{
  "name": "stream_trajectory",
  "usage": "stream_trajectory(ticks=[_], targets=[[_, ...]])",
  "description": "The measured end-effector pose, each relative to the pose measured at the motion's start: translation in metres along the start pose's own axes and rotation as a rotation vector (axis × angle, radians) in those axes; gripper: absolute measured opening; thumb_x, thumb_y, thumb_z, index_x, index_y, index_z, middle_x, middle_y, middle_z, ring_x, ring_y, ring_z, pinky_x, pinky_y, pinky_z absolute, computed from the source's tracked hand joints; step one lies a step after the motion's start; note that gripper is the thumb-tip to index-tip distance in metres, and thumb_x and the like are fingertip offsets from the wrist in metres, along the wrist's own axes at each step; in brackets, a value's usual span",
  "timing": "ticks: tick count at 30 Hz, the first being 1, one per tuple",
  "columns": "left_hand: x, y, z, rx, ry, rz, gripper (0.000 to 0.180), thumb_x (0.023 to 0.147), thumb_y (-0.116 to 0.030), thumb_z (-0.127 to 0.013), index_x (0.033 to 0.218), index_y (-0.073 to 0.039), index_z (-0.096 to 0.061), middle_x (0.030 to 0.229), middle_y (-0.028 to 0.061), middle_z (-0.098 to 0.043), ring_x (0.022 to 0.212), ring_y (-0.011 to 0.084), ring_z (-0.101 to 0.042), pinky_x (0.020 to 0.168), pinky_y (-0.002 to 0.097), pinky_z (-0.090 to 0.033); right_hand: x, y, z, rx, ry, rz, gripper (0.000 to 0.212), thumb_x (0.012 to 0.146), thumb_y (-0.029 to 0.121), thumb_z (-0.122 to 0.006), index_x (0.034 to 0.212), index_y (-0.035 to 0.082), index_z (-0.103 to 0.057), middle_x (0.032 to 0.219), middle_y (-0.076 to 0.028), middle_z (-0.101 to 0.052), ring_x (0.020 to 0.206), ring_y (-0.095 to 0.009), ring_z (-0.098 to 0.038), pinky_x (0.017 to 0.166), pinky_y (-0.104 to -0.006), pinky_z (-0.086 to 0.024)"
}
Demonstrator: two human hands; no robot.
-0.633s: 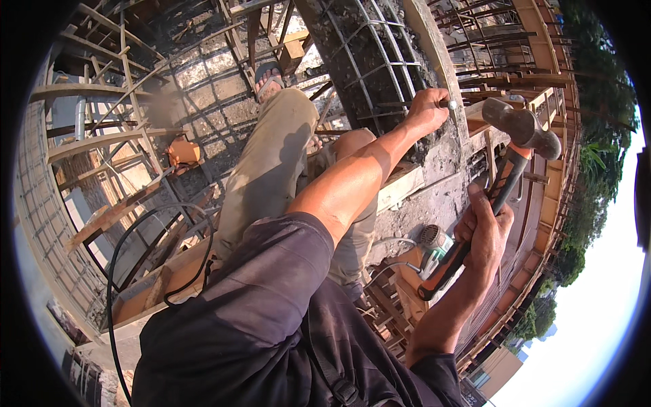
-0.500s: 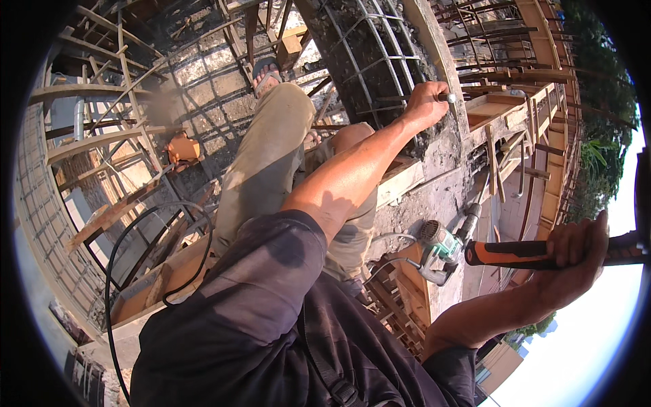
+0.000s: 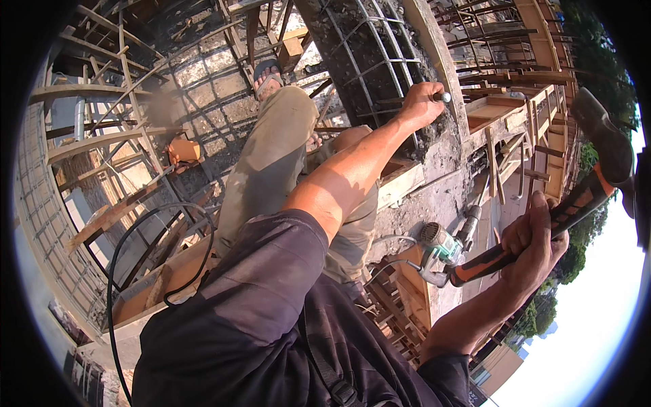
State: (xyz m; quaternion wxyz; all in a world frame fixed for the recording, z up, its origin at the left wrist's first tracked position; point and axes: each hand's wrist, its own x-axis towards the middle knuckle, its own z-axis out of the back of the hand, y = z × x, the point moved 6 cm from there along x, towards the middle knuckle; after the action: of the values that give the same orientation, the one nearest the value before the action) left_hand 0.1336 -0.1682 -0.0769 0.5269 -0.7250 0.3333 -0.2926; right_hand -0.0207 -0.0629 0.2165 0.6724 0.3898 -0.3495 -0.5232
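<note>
My left hand (image 3: 422, 105) is closed around a steel chisel (image 3: 442, 97), of which only the blunt round butt shows past the fist. Its lower end is hidden by my hand, near the rough concrete edge (image 3: 428, 139) and the steel rebar (image 3: 386, 41). At the right, my right hand (image 3: 531, 241) grips the black and orange handle of a hammer (image 3: 602, 139). The hammer is raised and tilted, its dark head up and to the right, apart from the chisel. Below and between my hands, a green corded rotary hammer (image 3: 444, 249) lies on the concrete ledge.
A black cable (image 3: 110, 298) loops at the left. Timber formwork (image 3: 502, 108) runs along the right, with a wooden board (image 3: 434, 41) beside the rebar. Scaffold poles and beams (image 3: 102, 91) fill the left. An orange object (image 3: 184, 149) sits lower among them. My sandalled foot (image 3: 266, 78) rests ahead.
The hammer has swung from nearly level to a steep tilt, its head now in view. My right hand has moved left and slightly down. My left hand has shifted only slightly left.
</note>
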Motion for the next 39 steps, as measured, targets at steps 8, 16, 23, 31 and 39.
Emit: stream_trajectory(ticks=[8,16,23,31,39], targets=[[-0.005,-0.004,-0.002,-0.051,0.001,-0.005,0.009,0.073,-0.008,-0.061,0.079,-0.002,-0.057,0.064,0.0051,-0.049,0.062,0.0132,-0.047,0.058,0.0334,-0.039,0.025,-0.079,-0.038,0.074,-0.029,0.04,0.032,0.092,0.019,-0.059,0.066,0.01,-0.044,0.052,0.003,-0.038,0.041,-0.007,-0.031,0.039,-0.0267,-0.031],[0.0,0.005,0.009,0.024,0.046,0.056,0.023,0.074,-0.015,-0.067,0.07,-0.006,-0.046,0.062,0.0005,-0.038,0.061,0.0113,-0.039,0.056,0.0322,-0.034,-0.007,-0.065,-0.039,-0.131,0.188,-0.324,0.027,0.088,0.016,-0.073,0.073,0.005,-0.053,0.056,0.005,-0.044,0.044,-0.003,-0.037,0.04,-0.0224,-0.027],[0.007,0.009,0.002,0.017,0.166,0.043,0.023,0.073,-0.011,-0.068,0.067,-0.012,-0.045,0.063,-0.0068,-0.038,0.063,0.0076,-0.038,0.056,0.0289,-0.033,0.04,0.035,-0.016,0.536,0.036,0.326,0.037,0.093,0.017,-0.061,0.06,0.013,-0.045,0.05,0.005,-0.035,0.039,-0.006,-0.031,0.041,-0.0262,-0.03],[0.003,-0.001,0.038,0.036,0.298,-0.007,0.028,0.08,-0.004,-0.069,0.066,-0.009,-0.045,0.066,-0.0081,-0.037,0.064,0.0058,-0.034,0.056,0.0265,-0.031,-0.009,-0.173,-0.055,-0.174,0.373,-0.497,0.028,0.084,0.021,-0.067,0.069,0.0,-0.057,0.053,-0.001,-0.049,0.043,-0.011,-0.047,0.04,-0.0311,-0.036],[-0.097,0.018,0.052,0.264,0.341,0.076,0.042,0.083,-0.012,-0.07,0.06,-0.008,-0.035,0.059,-0.0064,-0.027,0.06,0.0064,-0.027,0.053,0.0284,-0.026,-0.121,-0.221,0.033,0.017,0.117,-0.786,0.025,0.089,0.015,-0.065,0.071,0.008,-0.049,0.055,0.004,-0.044,0.042,-0.006,-0.039,0.039,-0.0263,-0.029]])
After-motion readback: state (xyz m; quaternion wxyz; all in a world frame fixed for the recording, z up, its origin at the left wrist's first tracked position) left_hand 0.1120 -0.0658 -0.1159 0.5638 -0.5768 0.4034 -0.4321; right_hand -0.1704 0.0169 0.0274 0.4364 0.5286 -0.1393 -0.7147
